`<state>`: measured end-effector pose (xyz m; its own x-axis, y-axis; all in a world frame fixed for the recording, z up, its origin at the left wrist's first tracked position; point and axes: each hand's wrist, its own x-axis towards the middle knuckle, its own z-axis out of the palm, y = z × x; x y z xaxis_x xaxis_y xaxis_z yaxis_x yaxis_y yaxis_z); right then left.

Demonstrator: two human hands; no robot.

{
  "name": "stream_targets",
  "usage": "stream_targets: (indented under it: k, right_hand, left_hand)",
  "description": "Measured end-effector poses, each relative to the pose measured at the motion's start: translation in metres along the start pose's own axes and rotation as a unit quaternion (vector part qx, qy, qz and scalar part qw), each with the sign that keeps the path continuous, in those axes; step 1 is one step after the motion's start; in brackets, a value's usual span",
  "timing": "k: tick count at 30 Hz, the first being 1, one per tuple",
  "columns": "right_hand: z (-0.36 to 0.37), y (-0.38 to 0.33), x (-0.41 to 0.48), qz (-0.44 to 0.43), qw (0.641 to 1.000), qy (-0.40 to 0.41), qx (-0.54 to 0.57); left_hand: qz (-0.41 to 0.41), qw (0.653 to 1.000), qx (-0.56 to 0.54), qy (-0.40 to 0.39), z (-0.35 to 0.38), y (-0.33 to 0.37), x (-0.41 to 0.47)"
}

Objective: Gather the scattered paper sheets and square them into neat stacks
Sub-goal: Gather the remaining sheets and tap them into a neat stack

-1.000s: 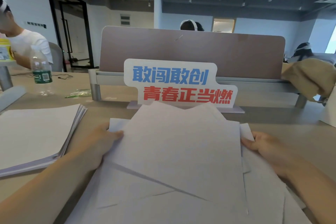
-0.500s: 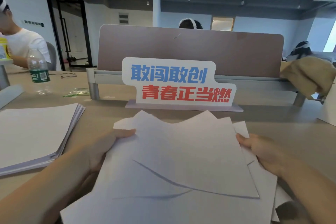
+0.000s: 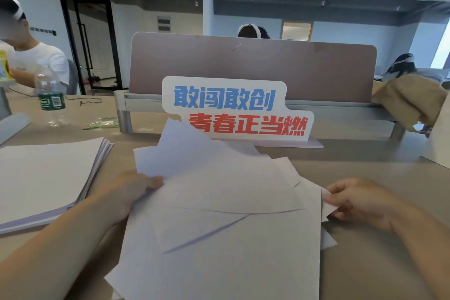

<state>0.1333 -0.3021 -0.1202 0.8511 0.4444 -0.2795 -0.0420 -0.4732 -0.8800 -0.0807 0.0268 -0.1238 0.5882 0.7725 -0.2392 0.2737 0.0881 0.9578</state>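
Now | step: gathering; loose white paper sheets (image 3: 231, 202) fanned askew mid tan surface (image 3: 377, 263) | left hand (image 3: 131, 192), 9 o'clock, fingers (image 3: 155, 181) pinching their edge | right hand (image 3: 360, 200), 3 o'clock, pinching corners | next, I judge: press edges inward, tap square.

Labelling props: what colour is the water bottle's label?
The bottle label is green, clearest in the head view.

left hand (image 3: 131, 193) and right hand (image 3: 359, 201) pinch sheets (image 3: 226, 192).
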Motion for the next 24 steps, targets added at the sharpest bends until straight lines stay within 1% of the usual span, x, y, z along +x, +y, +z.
stream_targets:
  k: [3,5,7,10,13,15,19,20,22,24]
  right_hand:
    - [0.003,0.001,0.005,-0.012,0.997,0.064,0.027]
    - [0.005,0.001,0.006,-0.024,0.995,0.086,0.052]
    - [0.011,0.0,0.006,-0.031,0.994,0.078,0.069]
    - [0.021,0.0,0.004,-0.04,0.996,0.054,0.066]
    - [0.025,-0.003,0.001,-0.051,0.996,0.045,0.062]
    - [0.024,-0.002,0.002,-0.06,0.995,0.049,0.065]
    - [0.019,0.001,0.008,-0.083,0.985,0.142,0.056]
    - [0.018,0.0,0.009,-0.086,0.984,0.15,0.042]
    - [0.016,-0.005,0.004,-0.095,0.985,0.146,0.02]
    - [0.015,-0.01,-0.004,-0.108,0.987,0.122,-0.001]
  left_hand:
    - [0.009,1.0,-0.005,-0.008,-0.001,0.0,-0.002]
    - [0.004,1.0,-0.018,-0.013,-0.002,0.0,-0.002]
    - [-0.014,0.999,-0.035,-0.029,-0.004,0.001,-0.002]
    - [-0.034,0.996,-0.031,-0.082,-0.002,0.004,-0.007]
    - [-0.009,0.992,0.017,-0.121,0.004,0.0,-0.012]
    - [0.011,0.993,0.038,-0.113,0.007,-0.002,-0.012]
    - [0.033,0.996,0.057,-0.067,0.006,-0.001,-0.006]
    - [0.033,0.996,0.059,-0.064,0.005,-0.002,-0.005]
    - [0.029,0.996,0.06,-0.06,0.005,-0.002,-0.005]
    - [0.021,0.997,0.053,-0.053,0.006,-0.002,-0.005]
